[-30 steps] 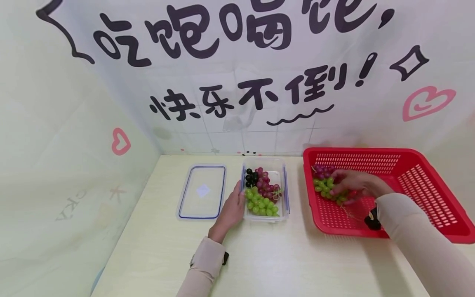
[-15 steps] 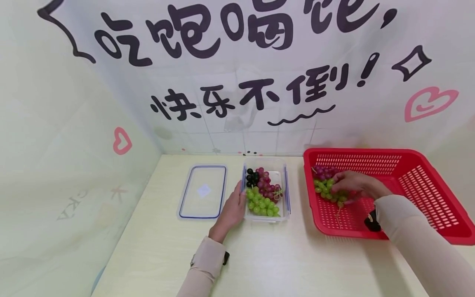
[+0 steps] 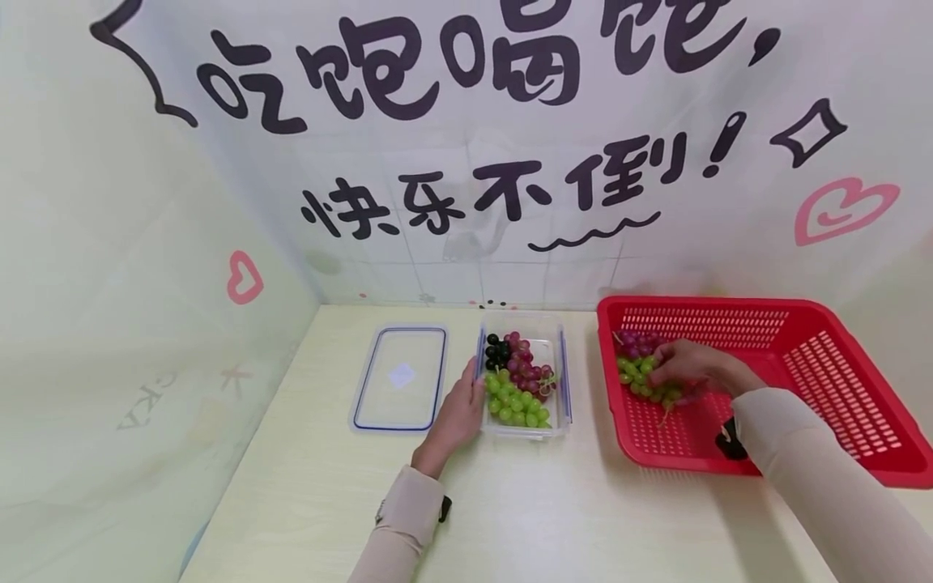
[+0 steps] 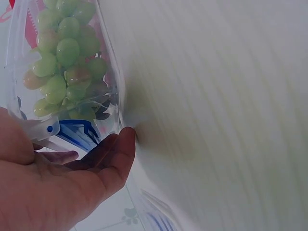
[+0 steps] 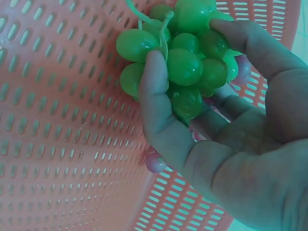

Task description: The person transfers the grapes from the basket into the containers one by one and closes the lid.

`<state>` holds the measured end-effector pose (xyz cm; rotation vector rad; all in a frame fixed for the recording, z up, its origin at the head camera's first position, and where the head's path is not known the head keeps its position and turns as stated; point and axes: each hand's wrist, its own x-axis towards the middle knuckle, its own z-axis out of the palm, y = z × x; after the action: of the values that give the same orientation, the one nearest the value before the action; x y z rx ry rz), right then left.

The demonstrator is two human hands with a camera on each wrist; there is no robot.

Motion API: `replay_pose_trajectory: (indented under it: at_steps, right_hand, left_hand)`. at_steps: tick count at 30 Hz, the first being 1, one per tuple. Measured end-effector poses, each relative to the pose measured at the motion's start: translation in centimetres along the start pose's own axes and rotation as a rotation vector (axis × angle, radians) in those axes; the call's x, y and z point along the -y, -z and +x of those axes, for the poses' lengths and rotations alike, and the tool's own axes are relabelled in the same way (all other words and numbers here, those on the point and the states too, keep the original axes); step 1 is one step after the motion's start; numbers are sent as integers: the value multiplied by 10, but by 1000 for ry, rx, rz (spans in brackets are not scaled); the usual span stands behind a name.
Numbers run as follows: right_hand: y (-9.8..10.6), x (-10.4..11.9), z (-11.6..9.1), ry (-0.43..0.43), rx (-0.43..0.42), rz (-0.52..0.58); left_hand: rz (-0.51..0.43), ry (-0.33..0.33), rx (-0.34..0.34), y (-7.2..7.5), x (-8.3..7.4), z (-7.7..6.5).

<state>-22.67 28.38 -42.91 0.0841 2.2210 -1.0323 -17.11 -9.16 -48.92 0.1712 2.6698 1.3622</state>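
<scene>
My left hand (image 3: 457, 409) rests along the left side of a clear plastic food container (image 3: 510, 437), its fingers touching the wall by the blue-edged latch (image 4: 77, 132). Inside the container lie a bunch of green grapes (image 3: 516, 401), a bunch of red grapes (image 3: 519, 356) and some black grapes (image 3: 494, 353). My right hand (image 3: 696, 366) reaches into the red basket (image 3: 729, 463) and grips another green grape bunch (image 5: 185, 65), fingers and thumb around its sides. Purple grapes (image 3: 632, 343) lie just behind that bunch, partly hidden by it in the right wrist view.
The container's lid (image 3: 399, 379), clear with a blue seal, lies flat to the left of the container. A printed cloth (image 3: 466, 267) hangs behind the table (image 3: 313, 486). The basket's perforated walls rise around my right hand.
My right hand has closed in on the green bunch in the basket, and the bunch's stem has shifted slightly. The left hand stays at the container's side. The head view tilts up slightly.
</scene>
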Motion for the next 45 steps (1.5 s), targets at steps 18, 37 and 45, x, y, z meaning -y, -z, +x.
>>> replay_pose_trajectory:
  at_steps: [18,37,45]
  right_hand:
    - [28,-1,-12,83,97,127]
    - [40,16,-23,117,76,275]
    - [41,25,-26,137,69,298]
  left_hand:
    - [4,-1,2,1,1,0]
    - [7,-1,8,0,1,0]
    - [8,-3,8,0,2,0]
